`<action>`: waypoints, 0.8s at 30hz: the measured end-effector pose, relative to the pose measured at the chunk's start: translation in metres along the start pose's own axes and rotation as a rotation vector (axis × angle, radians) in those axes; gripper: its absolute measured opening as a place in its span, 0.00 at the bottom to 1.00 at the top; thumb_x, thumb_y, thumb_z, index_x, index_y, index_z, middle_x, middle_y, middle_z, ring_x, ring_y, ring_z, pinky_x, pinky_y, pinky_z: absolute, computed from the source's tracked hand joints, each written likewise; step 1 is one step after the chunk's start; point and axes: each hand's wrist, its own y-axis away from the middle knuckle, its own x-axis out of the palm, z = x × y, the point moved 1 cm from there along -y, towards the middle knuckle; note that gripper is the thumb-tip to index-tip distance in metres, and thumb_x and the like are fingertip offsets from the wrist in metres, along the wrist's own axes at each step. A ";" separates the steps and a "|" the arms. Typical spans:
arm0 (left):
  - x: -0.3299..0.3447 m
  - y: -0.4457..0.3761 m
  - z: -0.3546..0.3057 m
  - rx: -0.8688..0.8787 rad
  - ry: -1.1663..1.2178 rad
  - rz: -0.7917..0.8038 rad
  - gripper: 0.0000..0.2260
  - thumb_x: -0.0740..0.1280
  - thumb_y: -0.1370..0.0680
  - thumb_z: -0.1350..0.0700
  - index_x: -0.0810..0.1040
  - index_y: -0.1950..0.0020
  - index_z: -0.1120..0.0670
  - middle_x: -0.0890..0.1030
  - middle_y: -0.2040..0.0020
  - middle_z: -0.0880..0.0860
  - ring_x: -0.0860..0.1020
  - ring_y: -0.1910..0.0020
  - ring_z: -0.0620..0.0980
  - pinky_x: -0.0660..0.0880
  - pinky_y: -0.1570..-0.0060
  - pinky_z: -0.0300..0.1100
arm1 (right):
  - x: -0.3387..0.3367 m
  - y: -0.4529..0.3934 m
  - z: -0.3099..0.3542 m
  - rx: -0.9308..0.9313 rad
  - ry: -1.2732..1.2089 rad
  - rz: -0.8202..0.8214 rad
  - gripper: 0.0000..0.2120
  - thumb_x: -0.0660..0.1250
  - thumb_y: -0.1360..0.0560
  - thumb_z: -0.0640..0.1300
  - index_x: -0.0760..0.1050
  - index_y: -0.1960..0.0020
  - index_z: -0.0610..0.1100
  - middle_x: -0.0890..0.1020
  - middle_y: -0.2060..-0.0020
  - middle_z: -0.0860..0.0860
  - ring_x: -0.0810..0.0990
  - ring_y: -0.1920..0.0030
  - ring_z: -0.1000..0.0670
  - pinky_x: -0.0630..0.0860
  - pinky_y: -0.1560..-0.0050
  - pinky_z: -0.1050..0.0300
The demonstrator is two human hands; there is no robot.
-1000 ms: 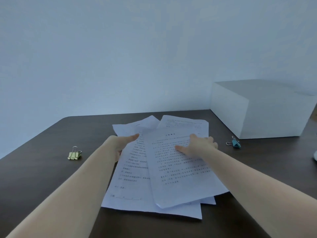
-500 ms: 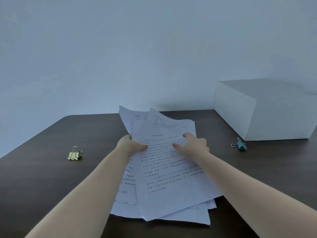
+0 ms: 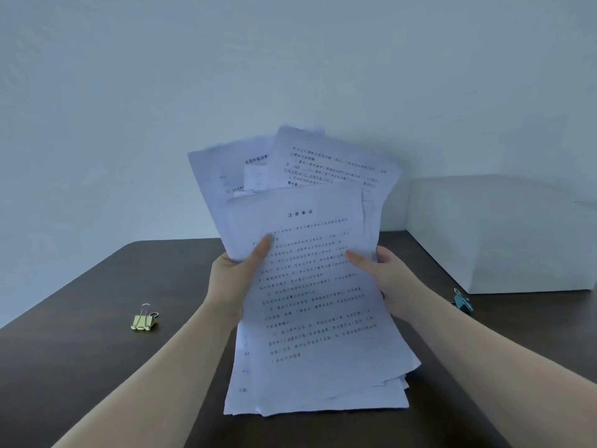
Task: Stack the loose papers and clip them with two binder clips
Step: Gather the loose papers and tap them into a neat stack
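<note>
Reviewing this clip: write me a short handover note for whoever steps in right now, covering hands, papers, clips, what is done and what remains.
Left hand: grips the left edge of the papers, thumb on top.
Right hand: grips the right edge.
Papers: gathered and raised, tilted up, lower edges at the table; sheets fanned, not squared.
Yellow binder clip: on the table, left, untouched.
Teal binder clip: on the table, right, near the white box, untouched.
Done: sheets collected.
Left: square the stack, attach both clips.

White papers [image 3: 310, 286], yellow clip [image 3: 142, 321], teal clip [image 3: 462, 302], dark-brown table [image 3: 80, 318].
</note>
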 end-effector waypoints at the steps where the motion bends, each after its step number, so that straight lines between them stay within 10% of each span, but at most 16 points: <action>1: 0.002 0.001 -0.007 0.020 -0.016 0.009 0.14 0.76 0.32 0.47 0.84 0.51 0.54 0.87 0.56 0.49 0.86 0.58 0.51 0.82 0.59 0.47 | 0.002 0.001 0.004 -0.037 -0.041 0.025 0.27 0.76 0.31 0.48 0.75 0.35 0.43 0.83 0.41 0.43 0.83 0.43 0.39 0.77 0.42 0.35; 24: -0.008 -0.016 -0.053 0.120 -0.058 0.036 0.21 0.81 0.37 0.52 0.84 0.47 0.56 0.87 0.50 0.54 0.84 0.51 0.58 0.79 0.48 0.58 | 0.029 0.005 0.059 -0.155 0.073 0.203 0.24 0.75 0.33 0.43 0.79 0.38 0.43 0.84 0.42 0.45 0.82 0.41 0.43 0.76 0.38 0.41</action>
